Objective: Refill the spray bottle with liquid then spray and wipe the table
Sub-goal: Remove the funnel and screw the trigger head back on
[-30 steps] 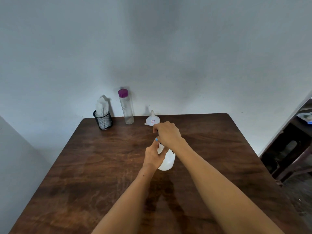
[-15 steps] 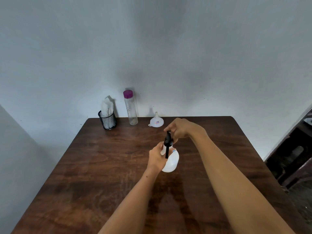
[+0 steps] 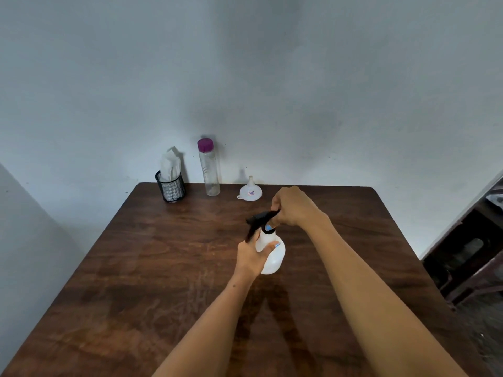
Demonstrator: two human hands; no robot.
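A white round spray bottle (image 3: pixel 273 258) stands on the brown wooden table (image 3: pixel 168 268), near its middle. My left hand (image 3: pixel 251 254) grips the bottle's body from the left. My right hand (image 3: pixel 292 206) grips the black trigger head (image 3: pixel 260 219) at the bottle's neck, its nozzle pointing left. At the table's far edge stand a tall clear bottle with a purple cap (image 3: pixel 209 167) and a small white funnel (image 3: pixel 250 190), mouth down.
A black mesh cup holding white tissues (image 3: pixel 171 183) stands at the back left by the wall. Dark wooden furniture (image 3: pixel 468 257) sits off the table's right side. The wall runs right behind the table's far edge.
My right hand has turned the black trigger head on the neck, so its nozzle now points left. The left hand has kept its grip on the bottle's body.
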